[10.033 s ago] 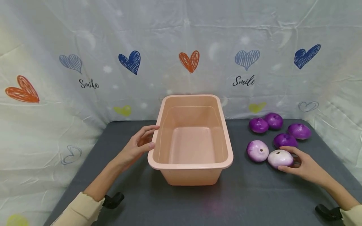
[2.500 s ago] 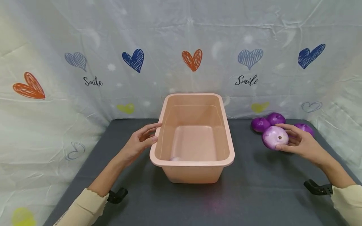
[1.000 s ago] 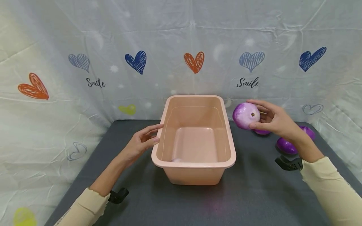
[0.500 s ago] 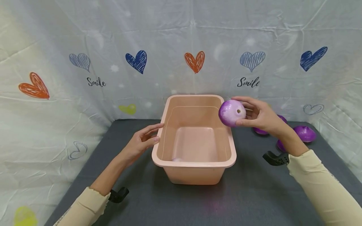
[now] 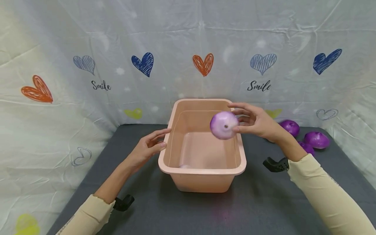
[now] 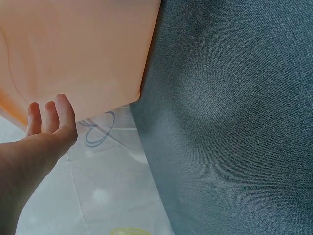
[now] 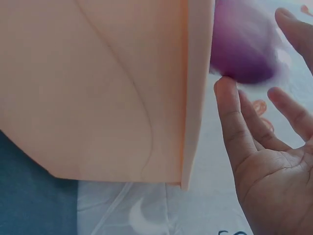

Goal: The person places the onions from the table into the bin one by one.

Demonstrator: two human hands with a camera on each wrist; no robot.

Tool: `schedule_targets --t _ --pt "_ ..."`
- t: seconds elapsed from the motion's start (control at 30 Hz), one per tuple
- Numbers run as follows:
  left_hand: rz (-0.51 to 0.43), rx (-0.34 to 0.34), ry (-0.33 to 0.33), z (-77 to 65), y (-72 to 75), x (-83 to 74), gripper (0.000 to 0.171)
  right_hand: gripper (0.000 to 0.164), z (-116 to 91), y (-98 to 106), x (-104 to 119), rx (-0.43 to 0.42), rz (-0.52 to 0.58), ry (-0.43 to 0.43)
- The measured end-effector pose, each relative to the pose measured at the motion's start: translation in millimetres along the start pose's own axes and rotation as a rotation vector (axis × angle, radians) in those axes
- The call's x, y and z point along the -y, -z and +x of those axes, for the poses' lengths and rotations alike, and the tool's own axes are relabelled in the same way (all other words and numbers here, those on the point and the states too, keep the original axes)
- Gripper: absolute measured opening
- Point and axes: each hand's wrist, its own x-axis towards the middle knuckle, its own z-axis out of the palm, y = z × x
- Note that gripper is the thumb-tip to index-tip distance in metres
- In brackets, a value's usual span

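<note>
A peach plastic tub (image 5: 202, 171) stands in the middle of the dark table. Fingers of my left hand (image 5: 148, 145) rest lightly against the tub's left rim; in the left wrist view they look relaxed beside its wall. Over the tub's right side is a pale purple onion (image 5: 222, 125), blurred in the right wrist view. My right hand (image 5: 258, 123) is just right of this onion, fingers and thumb spread apart from it. A pale sliver (image 5: 184, 166), seemingly another onion, shows at the tub's near inside corner, mostly hidden by the front rim.
Several darker purple onions lie at the table's back right, among them one onion (image 5: 316, 139) near the edge and another onion (image 5: 289, 128) behind the right wrist. A printed cloth (image 5: 164, 85) hangs behind and beside the grey table cover (image 5: 188, 212).
My right hand carried the onion leftward from the pile to above the tub and has now let go of it. Earlier, two pale onions lay on the table. The left hand stays at the rim.
</note>
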Motion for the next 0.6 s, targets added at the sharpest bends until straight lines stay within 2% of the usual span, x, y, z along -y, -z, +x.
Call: schedule_targets --t 0.3,0.6 --pt "0.005 -0.009 0.007 -0.6 -0.5 0.5 0.055 0.051 -15.0 6.8 -6.5 -0.039 -0.034 -0.035" --pt "0.023 -0.014 0.011 -0.2 -1.2 -0.4 0.054 0.038 -40.7 20.7 -10.7 -0.100 -0.107 -0.092"
